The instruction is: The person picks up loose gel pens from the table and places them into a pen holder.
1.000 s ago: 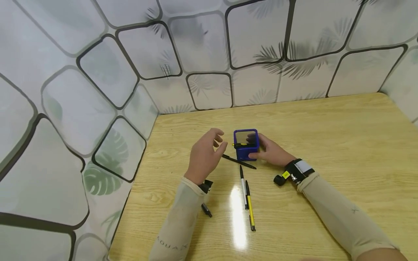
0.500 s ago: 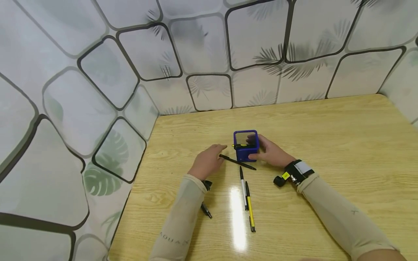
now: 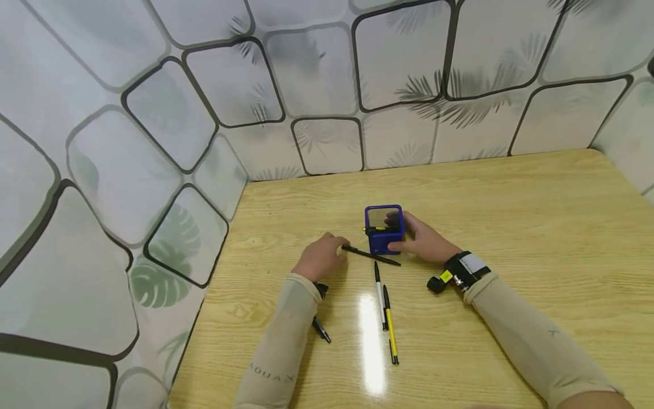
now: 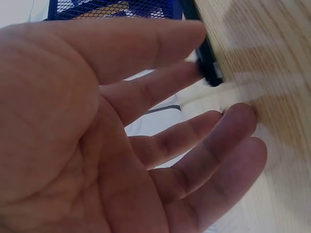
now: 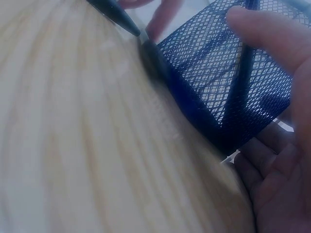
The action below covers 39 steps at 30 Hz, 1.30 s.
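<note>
At the middle of the table in the head view, my left hand (image 3: 319, 258) pinches one end of a black pen (image 3: 373, 255) that lies slanted on the wood. In the left wrist view, the thumb and index finger meet the pen's end (image 4: 210, 68) while the other fingers stay loosely bent. My right hand (image 3: 425, 241) grips a blue mesh pen holder (image 3: 383, 245) from its right side, thumb in front and fingers behind. The holder stands upright. A black-and-yellow pen (image 3: 379, 229) shows at its opening, and dark pen shapes (image 5: 243, 73) appear through its mesh.
Nearer on the table (image 3: 490, 193) lie a white pen (image 3: 380, 301) and a yellow pen (image 3: 390, 332), close together. A dark pen (image 3: 322, 329) lies beside the left forearm, partly covered by it. A patterned wall (image 3: 327, 142) borders the table's far and left sides.
My left hand has come down from beside the pen holder to the black pen's left end and taken hold of it. The right hand and the holder stay in place.
</note>
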{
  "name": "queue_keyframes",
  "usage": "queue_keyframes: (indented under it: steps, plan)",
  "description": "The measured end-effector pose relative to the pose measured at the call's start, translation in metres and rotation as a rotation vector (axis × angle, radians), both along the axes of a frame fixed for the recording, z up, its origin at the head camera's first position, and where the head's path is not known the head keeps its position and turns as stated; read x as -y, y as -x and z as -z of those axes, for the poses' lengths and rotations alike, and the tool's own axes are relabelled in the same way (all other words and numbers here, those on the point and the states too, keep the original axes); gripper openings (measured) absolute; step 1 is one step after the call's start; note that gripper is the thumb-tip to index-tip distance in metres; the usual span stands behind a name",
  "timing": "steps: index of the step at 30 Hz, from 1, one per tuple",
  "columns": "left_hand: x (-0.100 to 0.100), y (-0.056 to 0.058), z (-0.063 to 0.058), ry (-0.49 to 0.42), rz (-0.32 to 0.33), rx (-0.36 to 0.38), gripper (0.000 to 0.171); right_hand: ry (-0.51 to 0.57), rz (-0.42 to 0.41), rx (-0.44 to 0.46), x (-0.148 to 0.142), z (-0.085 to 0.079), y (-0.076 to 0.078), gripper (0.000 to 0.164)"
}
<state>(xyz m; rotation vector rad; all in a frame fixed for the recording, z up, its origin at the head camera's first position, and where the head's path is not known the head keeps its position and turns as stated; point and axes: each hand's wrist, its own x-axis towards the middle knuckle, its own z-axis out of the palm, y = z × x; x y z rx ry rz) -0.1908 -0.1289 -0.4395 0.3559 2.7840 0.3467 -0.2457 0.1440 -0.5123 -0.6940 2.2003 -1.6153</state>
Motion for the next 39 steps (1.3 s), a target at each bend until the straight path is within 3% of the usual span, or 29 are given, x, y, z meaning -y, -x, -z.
queue_keyframes:
  steps: [9, 15, 18, 23, 27, 33, 39]
  plan:
    - [0.002, 0.001, 0.005, -0.017, -0.020, 0.041, 0.018, -0.005, 0.011, -0.004, 0.000, 0.002, 0.001, 0.080]
    - [0.005, 0.002, 0.006, -0.039, -0.017, 0.082, 0.010, -0.007, 0.001, 0.014, 0.000, -0.011, -0.006, 0.081]
    - [0.010, 0.003, 0.005, -0.068, -0.021, 0.111, 0.010, -0.004, -0.004, 0.020, 0.000, -0.016, -0.009, 0.080]
    - [0.020, 0.003, -0.004, -0.176, -0.018, 0.147, 0.009, 0.003, 0.002, 0.022, 0.000, -0.005, -0.003, 0.080]
    - [0.030, 0.002, -0.015, -0.270, -0.022, 0.093, 0.008, -0.007, 0.003, 0.003, 0.000, 0.005, 0.002, 0.079]
    - [0.033, 0.000, -0.030, -0.361, -0.050, -0.102, 0.009, -0.010, 0.011, -0.033, 0.000, 0.004, 0.003, 0.081]
    - [0.032, -0.001, -0.038, -0.459, -0.078, -0.239, 0.009, -0.019, 0.016, -0.031, 0.000, 0.002, 0.001, 0.081]
